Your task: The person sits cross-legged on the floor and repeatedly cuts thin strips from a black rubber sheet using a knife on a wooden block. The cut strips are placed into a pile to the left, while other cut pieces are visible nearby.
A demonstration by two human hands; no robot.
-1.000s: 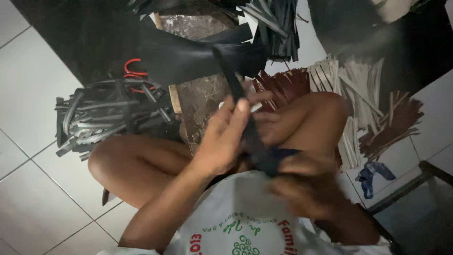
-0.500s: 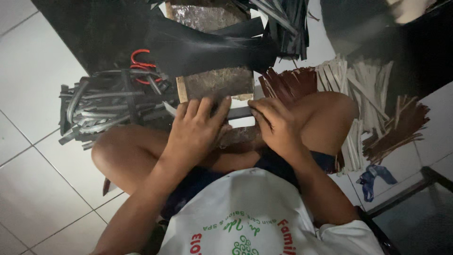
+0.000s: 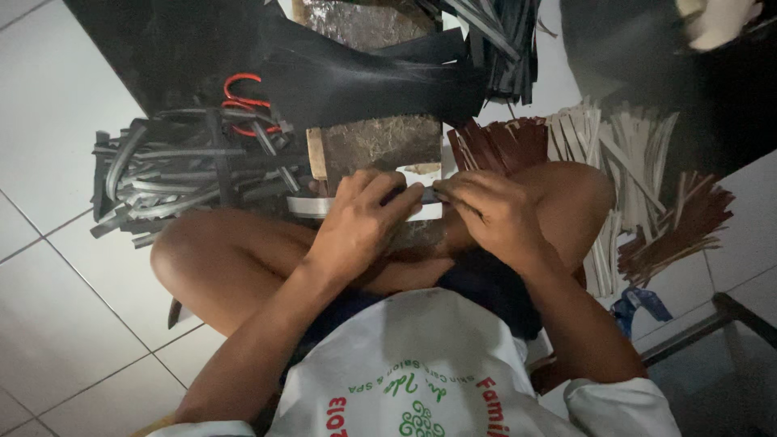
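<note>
Both hands pinch a thin pale strip over a worn wooden block.

The left hand (image 3: pixel 356 222) and right hand (image 3: pixel 490 212) close their fingers on the pale strip (image 3: pixel 312 207) (it lies across the wooden block (image 3: pixel 376 142) above the crossed knees), with a bundle of dark strips (image 3: pixel 178 174) just left on the tiled floor (image 3: pixel 57 121).
</note>
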